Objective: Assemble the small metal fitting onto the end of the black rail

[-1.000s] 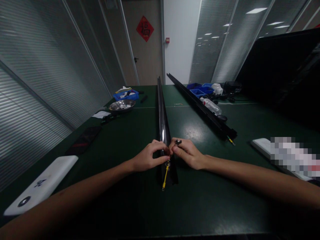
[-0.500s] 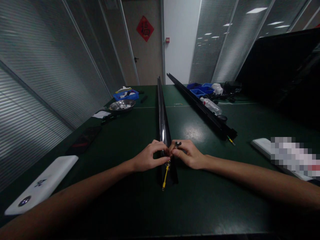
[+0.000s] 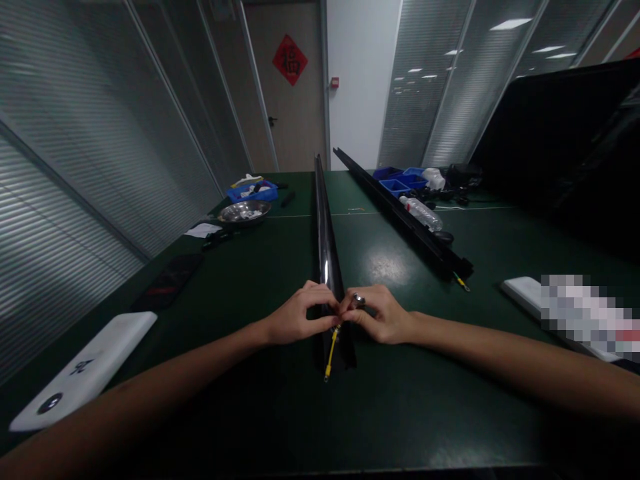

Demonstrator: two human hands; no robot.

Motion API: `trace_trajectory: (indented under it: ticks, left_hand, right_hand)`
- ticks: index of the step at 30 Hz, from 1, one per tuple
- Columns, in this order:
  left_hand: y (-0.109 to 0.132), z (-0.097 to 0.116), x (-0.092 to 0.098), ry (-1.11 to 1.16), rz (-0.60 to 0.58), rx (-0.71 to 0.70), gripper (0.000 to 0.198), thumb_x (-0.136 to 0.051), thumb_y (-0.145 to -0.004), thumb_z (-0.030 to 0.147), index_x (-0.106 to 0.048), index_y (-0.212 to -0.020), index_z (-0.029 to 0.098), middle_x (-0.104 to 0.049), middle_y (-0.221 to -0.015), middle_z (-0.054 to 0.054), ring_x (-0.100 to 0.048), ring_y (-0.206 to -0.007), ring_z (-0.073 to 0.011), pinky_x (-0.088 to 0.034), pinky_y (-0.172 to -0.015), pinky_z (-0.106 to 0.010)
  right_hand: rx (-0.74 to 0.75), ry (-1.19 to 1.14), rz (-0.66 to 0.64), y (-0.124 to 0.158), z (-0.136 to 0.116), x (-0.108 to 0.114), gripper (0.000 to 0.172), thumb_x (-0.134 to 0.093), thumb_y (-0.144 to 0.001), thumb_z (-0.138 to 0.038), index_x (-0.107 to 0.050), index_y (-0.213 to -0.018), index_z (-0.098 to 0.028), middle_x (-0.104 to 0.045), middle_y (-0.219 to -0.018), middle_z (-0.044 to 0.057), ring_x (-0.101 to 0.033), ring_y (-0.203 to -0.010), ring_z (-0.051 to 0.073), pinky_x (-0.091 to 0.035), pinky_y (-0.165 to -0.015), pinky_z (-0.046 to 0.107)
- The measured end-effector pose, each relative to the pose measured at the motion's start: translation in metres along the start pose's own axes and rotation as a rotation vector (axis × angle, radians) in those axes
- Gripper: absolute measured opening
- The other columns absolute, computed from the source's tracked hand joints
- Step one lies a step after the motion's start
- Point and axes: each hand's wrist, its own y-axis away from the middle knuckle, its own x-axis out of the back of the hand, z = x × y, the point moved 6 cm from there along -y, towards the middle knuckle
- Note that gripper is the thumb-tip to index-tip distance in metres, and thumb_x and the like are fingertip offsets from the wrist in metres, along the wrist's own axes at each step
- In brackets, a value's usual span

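Note:
A long black rail (image 3: 325, 240) lies along the middle of the dark green table (image 3: 250, 280), its near end toward me. A yellow wire (image 3: 330, 352) hangs out of that near end. My left hand (image 3: 295, 315) pinches at the rail's top, thumb and forefinger pressed together where the wire begins. My right hand (image 3: 377, 315) meets it from the right, fingers closed in a pinch at the same spot. A small shiny metal part (image 3: 358, 300) sits on top of my right fingers. What the fingertips grip is too small to name.
A second black rail (image 3: 400, 217) lies diagonally at the right, beside a plastic bottle (image 3: 421, 212) and blue bins (image 3: 403, 179). A metal bowl (image 3: 244, 211) and another blue bin (image 3: 251, 191) stand back left. A black phone (image 3: 168, 281) and a white device (image 3: 83, 372) lie at left.
My right hand has shifted slightly toward me and lower, and the small metal part on it has moved along. My left hand keeps its pinch on the rail.

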Motion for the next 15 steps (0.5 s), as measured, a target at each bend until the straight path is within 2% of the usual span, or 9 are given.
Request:
trace_trajectory:
  ticks: [9,15]
  left_hand:
    - [-0.0002,0.0041,0.0009,-0.004,-0.044,-0.029,0.018,-0.062,-0.1,0.033,-0.068,-0.09,0.018,-0.069,-0.098,-0.003,-0.062,-0.099,-0.0216,-0.035,-0.096,-0.035]
    - [-0.0001,0.0028,0.0012,0.009,-0.038,-0.043,0.018,-0.062,-0.1,0.033,-0.066,-0.091,0.018,-0.068,-0.098,-0.003,-0.061,-0.098,-0.0216,-0.035,-0.095,-0.035]
  right_hand:
    - [0.004,-0.035,-0.058,0.0,0.0004,-0.0038,0.024,-0.063,-0.104,-0.033,-0.067,-0.088,-0.016,-0.07,-0.08,0.004,-0.069,-0.072,0.016,-0.055,-0.068,0.027]
    - [0.029,-0.016,-0.098,-0.0034,-0.0033,-0.008,0.023,-0.06,-0.106,-0.032,-0.069,-0.092,-0.016,-0.071,-0.083,0.005,-0.069,-0.076,0.016,-0.056,-0.072,0.026]
